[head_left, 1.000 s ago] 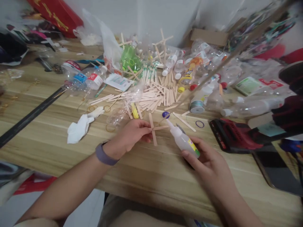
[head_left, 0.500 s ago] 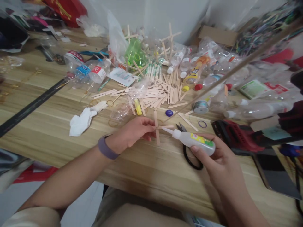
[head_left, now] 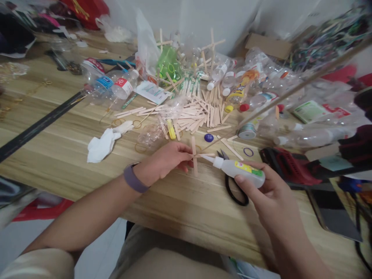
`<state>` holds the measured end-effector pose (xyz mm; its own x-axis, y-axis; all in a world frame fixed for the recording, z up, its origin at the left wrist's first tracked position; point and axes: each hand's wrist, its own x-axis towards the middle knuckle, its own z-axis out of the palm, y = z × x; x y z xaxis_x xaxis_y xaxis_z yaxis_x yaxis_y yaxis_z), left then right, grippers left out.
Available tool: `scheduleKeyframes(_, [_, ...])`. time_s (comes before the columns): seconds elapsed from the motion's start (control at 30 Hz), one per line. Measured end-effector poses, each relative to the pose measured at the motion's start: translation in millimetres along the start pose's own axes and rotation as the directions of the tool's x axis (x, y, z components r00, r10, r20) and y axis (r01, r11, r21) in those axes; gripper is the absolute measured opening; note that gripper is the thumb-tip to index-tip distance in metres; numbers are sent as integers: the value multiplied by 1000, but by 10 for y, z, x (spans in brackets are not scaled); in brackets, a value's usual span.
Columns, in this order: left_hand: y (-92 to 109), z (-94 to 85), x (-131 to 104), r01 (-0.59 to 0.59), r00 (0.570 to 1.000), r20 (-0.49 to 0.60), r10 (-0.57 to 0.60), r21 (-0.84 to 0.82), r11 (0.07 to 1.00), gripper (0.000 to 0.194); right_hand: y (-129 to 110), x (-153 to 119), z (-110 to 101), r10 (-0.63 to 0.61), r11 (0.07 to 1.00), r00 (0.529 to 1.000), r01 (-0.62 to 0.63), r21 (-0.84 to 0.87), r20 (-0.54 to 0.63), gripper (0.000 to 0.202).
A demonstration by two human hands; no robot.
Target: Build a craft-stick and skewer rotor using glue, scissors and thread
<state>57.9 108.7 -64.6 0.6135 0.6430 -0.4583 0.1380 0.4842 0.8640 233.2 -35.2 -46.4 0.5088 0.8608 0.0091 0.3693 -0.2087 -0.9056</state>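
My left hand [head_left: 171, 161] pinches one arm of a cross of wooden craft sticks [head_left: 195, 166] above the table. A long thin wooden stick [head_left: 261, 110] runs from the cross's middle up to the upper right. My right hand [head_left: 269, 190] is wrapped round a clear glue bottle [head_left: 245, 173] with a yellow and green label. The bottle lies nearly level, its thin nozzle pointing left at the cross's centre; whether the tip touches cannot be made out. Under the bottle lie black-handled scissors [head_left: 236, 192], partly covered.
A pile of loose craft sticks [head_left: 192, 116] spreads behind my hands. Plastic bottles [head_left: 244, 87] crowd the back right. A white tissue [head_left: 101, 147] lies at left, a blue cap [head_left: 208, 137] in the middle, a red and black tool [head_left: 290, 166] and a phone [head_left: 334, 213] at right.
The view has shifted slightly. Both hands keep their holds on the cross and the glue bottle, with the nozzle still at the cross's centre.
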Motion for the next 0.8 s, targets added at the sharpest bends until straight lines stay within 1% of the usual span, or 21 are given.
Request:
scheduleKeyframes(0.17, [12,20,-21,-1,1000,-8,1,13,1000,20,26,8,20,-12,1000,1000,12,7,-12,27])
scheduleKeyframes(0.27, [22,31,-35,8,1000,-13,-7,21,1000,20,23,32,23,-23,1000,999,23,-3,24,29])
scheduleKeyframes(0.43, [31,35,-34,19,1000,-18,-19,23,1000,22,-51,104,26,-112,988,993,116,-101,41,29])
scheduleKeyframes(0.57, [21,23,-19,21,1000,-2,-21,21,1000,22,-51,160,25,-167,968,984,175,-180,57,32])
scheduleKeyframes(0.67, [15,23,-16,21,1000,3,-21,19,1000,21,-36,178,29,-188,956,980,198,-214,70,34])
scheduleKeyframes(0.8, [24,31,-27,22,1000,9,-22,17,1000,20,-59,178,33,-185,935,980,200,-293,78,35])
